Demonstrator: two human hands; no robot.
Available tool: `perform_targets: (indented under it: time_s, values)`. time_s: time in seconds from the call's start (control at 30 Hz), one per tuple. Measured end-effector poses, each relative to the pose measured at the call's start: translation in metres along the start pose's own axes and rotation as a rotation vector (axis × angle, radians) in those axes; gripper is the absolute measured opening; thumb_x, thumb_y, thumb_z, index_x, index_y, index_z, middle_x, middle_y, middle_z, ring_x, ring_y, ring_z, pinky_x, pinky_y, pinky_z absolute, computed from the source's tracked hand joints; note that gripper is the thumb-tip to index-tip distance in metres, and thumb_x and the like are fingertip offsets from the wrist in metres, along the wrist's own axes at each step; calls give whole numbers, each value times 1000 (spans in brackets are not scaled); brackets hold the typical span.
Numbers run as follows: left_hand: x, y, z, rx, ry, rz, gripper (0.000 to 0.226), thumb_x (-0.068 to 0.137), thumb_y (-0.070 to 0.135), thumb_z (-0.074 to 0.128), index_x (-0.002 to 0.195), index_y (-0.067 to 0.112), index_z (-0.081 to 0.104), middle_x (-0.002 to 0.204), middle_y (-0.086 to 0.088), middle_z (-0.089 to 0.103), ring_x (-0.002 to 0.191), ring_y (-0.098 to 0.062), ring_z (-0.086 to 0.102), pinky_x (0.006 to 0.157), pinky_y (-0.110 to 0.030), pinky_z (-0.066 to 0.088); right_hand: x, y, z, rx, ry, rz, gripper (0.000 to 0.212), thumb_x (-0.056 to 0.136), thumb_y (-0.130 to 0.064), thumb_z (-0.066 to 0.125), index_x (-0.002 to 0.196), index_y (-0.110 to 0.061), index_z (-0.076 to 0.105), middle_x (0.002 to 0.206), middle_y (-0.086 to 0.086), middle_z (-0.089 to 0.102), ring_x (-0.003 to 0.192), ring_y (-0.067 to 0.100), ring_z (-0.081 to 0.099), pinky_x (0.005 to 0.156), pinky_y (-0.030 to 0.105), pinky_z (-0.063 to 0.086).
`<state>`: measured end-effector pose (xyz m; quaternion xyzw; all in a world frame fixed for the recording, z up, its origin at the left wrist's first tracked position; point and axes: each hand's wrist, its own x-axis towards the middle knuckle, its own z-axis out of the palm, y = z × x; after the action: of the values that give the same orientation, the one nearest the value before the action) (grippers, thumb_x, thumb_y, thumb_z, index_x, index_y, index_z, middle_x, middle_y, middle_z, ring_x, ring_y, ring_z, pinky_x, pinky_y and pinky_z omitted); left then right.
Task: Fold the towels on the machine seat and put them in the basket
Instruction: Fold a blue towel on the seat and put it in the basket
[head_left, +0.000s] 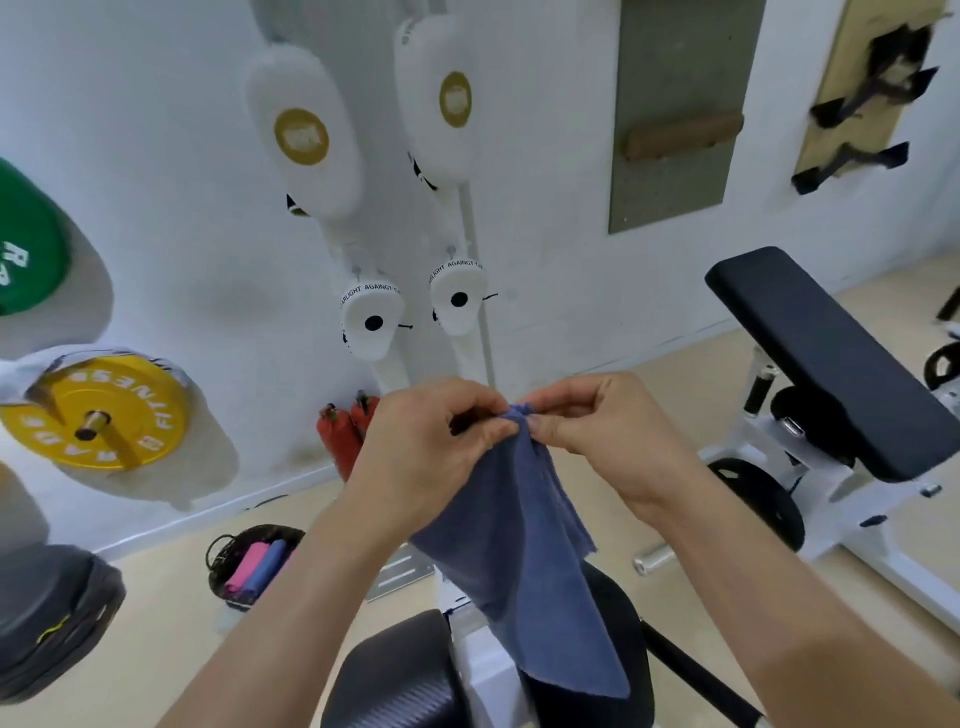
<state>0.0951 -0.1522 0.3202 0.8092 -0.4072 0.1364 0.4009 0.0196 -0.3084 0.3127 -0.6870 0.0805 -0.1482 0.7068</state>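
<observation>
Presently both hands hold one blue towel (524, 545) up in the air, gripped at its top edge. The left hand (436, 441) pinches the cloth between thumb and fingertips; the right hand (597, 431) pinches the same bunched corner just beside it, the two hands nearly touching. Both wrists are raised and turned inward, forearms converging from below. The towel hangs loose beneath the hands, its lower end draping over the black seat (618, 639) under them.

Judgement: the fold is at its start. To do it well, the hands should part along the top edge until the cloth hangs flat, each keeping one corner, then bring the corners together evenly. As held now, the bunched grip would give a crooked fold.

The basket (221, 551) stands on the floor below and to the left of the left hand, well apart, already holding rolled pink and blue towels.
</observation>
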Motion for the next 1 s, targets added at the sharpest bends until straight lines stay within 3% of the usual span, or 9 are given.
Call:
perform_targets:
  time_s: [0.13,0.27,0.33,0.43,0.53,0.67,0.77,0.9,1.0]
  values:
    - [-5,5,-9,81,8,36,9,75,22,79,82,25,74,68,22,61,73,3,59,65,-7,41,-5,-4,4,-52,-41,9,12,80,3,71,90,-3,74,74,2,73,67,1,66,57,8,45]
    - [-6,9,-17,190,-17,53,8,75,26,79,81,23,73,71,11,65,66,-5,56,63,-17,43,-10,-10,7,-125,-109,26,17,86,4,63,97,-4,74,86,13,74,70,6,66,60,13,48]
    - [-6,12,-20,227,-40,44,9,76,28,78,81,22,72,71,11,63,63,-2,53,62,-12,38,-12,-15,5,-112,-156,31,22,84,8,60,96,-4,74,86,13,73,71,5,66,62,13,48]
    - [-6,16,-22,270,-49,45,10,75,29,77,78,24,69,68,13,58,60,4,49,58,-9,35,-16,-21,2,-126,-231,19,22,78,6,69,92,-9,75,92,13,74,85,16,70,76,21,55]
    - [-5,20,-19,197,-37,44,14,72,27,80,74,25,66,64,11,60,57,-1,51,55,-11,36,-15,-19,4,-277,-146,-44,22,71,0,79,87,-15,75,88,9,74,91,20,69,85,28,56]
    - [-9,6,-21,-35,-175,-104,20,73,35,79,70,29,61,56,13,56,52,-3,45,52,-15,33,-14,-24,-3,-285,-84,-96,21,71,8,74,77,-11,70,77,13,71,72,13,64,71,24,54]
    - [-25,-17,-23,278,-308,2,37,72,46,73,60,23,47,52,8,42,52,-7,35,52,-26,32,-11,-27,-21,-300,-65,-53,20,77,11,67,76,-9,67,73,6,65,65,10,58,54,17,48]
    - [-40,-25,-21,494,-264,263,10,71,35,68,71,30,60,78,12,52,76,-12,45,68,-35,40,-11,-18,-31,-291,-50,-8,23,81,17,56,78,-4,63,77,8,62,73,18,60,62,24,59]
    - [-39,-28,-25,580,-199,303,21,73,43,65,71,23,71,95,3,57,96,-20,42,74,-36,40,-12,-12,-35,-333,7,-13,27,80,16,53,83,-7,68,83,12,67,79,18,64,74,29,59]
